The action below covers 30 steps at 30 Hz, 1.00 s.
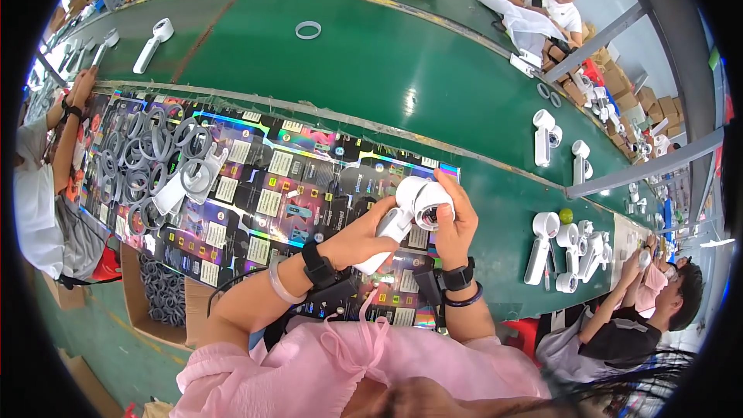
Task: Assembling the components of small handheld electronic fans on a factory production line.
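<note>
A white handheld fan (416, 192) with a round head is held up in front of my chest, its handle slanting down to the left. My left hand (357, 237) is wrapped round the handle. On the other side, my right hand (458, 220) grips the edge of the round head between thumb and fingers. A dark round opening faces up near my right thumb. To the left lies a pile of grey rings (143, 151), with white fan parts (186, 186) resting on its near edge.
Shiny printed sheets (267, 201) cover the worktop under my hands. Beyond runs a green conveyor (325, 70) carrying a loose ring (308, 29) and white fans (543, 138). More fans (542, 248) stand at right. A carton of rings (162, 294) sits below left. Co-workers sit on both sides and opposite.
</note>
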Each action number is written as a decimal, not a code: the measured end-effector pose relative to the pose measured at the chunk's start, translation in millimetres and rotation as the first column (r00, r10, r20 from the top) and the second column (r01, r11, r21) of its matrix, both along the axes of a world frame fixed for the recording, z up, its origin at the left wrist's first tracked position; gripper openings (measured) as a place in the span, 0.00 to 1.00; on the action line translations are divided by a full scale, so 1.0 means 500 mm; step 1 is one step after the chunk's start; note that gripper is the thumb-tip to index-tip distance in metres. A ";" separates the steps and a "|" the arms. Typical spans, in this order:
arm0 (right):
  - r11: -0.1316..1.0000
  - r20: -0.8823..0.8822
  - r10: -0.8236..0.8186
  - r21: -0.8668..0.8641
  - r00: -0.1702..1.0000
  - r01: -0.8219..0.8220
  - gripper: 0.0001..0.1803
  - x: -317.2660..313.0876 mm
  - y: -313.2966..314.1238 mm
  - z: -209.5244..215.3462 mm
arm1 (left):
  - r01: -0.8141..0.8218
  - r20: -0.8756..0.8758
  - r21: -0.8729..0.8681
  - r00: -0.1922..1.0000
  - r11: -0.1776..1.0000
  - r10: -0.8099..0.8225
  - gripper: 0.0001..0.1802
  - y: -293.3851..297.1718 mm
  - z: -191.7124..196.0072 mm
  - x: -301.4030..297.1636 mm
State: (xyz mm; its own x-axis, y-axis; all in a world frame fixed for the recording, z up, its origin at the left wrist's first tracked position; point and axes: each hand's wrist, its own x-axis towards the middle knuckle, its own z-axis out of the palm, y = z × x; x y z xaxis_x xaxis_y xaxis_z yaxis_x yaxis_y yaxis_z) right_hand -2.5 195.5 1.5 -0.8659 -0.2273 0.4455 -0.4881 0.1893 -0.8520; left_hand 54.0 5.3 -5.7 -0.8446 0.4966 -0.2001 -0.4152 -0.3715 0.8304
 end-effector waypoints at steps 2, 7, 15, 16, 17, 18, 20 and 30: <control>1.000 0.007 0.001 0.005 1.000 -0.001 0.27 -0.004 -0.002 -0.002 | -0.002 -0.027 -0.020 1.000 1.000 0.002 0.45 -0.002 0.001 -0.003; 0.999 0.037 0.032 -0.012 0.999 -0.031 0.28 -0.005 -0.003 0.002 | -0.005 -0.014 -0.024 1.000 1.000 0.005 0.45 -0.002 -0.001 -0.004; 0.992 0.088 0.095 -0.091 0.992 -0.087 0.23 -0.006 -0.004 -0.004 | -0.029 0.014 -0.019 0.999 0.999 0.030 0.40 -0.002 0.002 -0.003; 0.992 0.083 0.094 -0.091 0.992 -0.086 0.22 -0.005 -0.006 -0.001 | -0.029 0.018 -0.019 0.999 0.999 0.029 0.40 -0.001 0.000 -0.001; 0.992 0.079 0.093 -0.091 0.992 -0.086 0.22 -0.004 -0.008 0.000 | -0.027 0.027 -0.017 0.999 1.000 0.027 0.41 0.002 -0.003 0.000; 0.992 0.077 0.096 -0.090 0.992 -0.089 0.22 -0.004 -0.009 0.000 | -0.027 0.029 -0.013 0.999 1.000 0.028 0.41 0.001 -0.004 -0.002; 0.995 0.110 0.079 -0.072 0.991 -0.071 0.21 -0.005 -0.007 -0.006 | -0.018 0.020 0.006 1.000 1.000 0.018 0.42 -0.001 -0.009 -0.003; 0.994 0.192 0.090 -0.082 0.977 -0.075 0.21 0.001 -0.008 -0.003 | -0.058 0.025 -0.043 0.998 0.997 0.060 0.40 0.004 0.007 0.000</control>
